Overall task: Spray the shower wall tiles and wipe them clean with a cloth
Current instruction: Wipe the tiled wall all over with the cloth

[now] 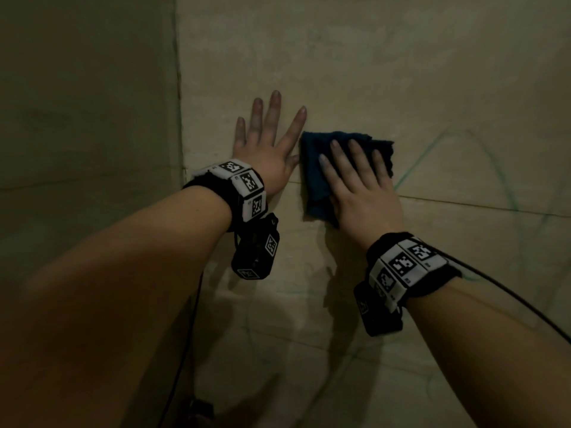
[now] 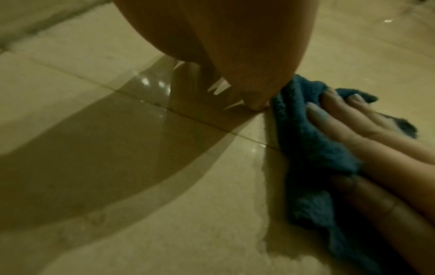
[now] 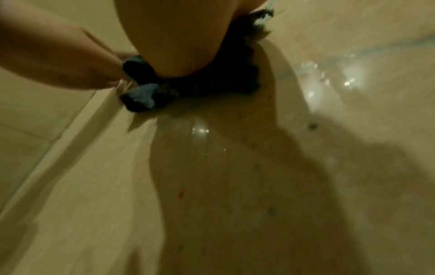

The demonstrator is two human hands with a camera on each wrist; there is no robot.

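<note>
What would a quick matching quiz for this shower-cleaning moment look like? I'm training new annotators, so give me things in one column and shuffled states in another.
Things:
1. left hand
2. right hand
3. cloth
4. wall tiles

States:
A. dark blue, folded, pinned against the wall
B. beige, with faint greenish streaks at the right
C. bare, fingers spread flat on the tile
D. flat on the cloth, pressing it

Pairs: 1-C, 2-D, 3-A, 4-B
</note>
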